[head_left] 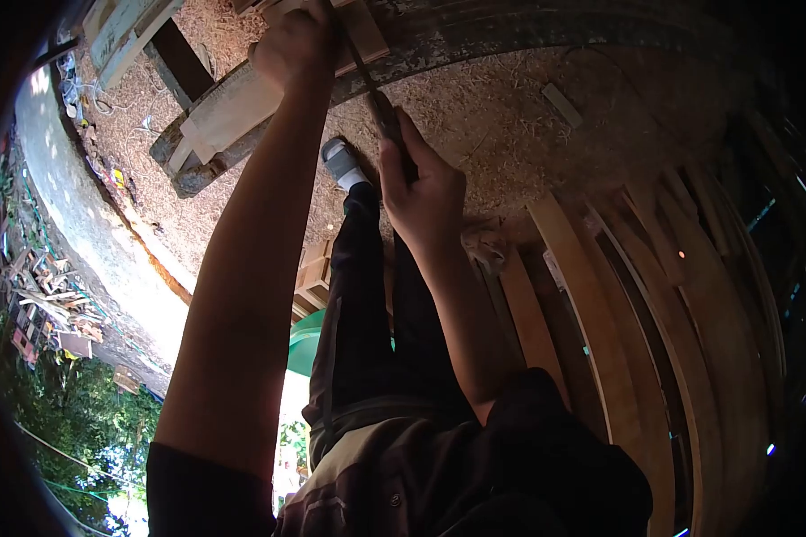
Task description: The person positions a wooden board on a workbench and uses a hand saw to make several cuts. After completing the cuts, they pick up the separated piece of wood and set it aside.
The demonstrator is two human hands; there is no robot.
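Note:
My right hand (425,183) is wrapped round the dark handle of a hand tool (367,76) with a long, thin, dark blade. The blade runs up and away to the top edge of the view, across a light wooden board (364,34). My left hand (294,46) is closed beside the far part of the blade, over the wood; its fingers are mostly hidden, and I cannot tell what they grip. Below that hand, a pale plank (242,107) lies along a thick, worn timber beam (192,183).
Wood shavings cover the ground (475,116), where a small wood offcut (561,105) lies. Long planks (591,304) are stacked at the right. My shoe (340,161) stands near the beam. A green round object (305,343) and scrap wood (58,295) are at the left.

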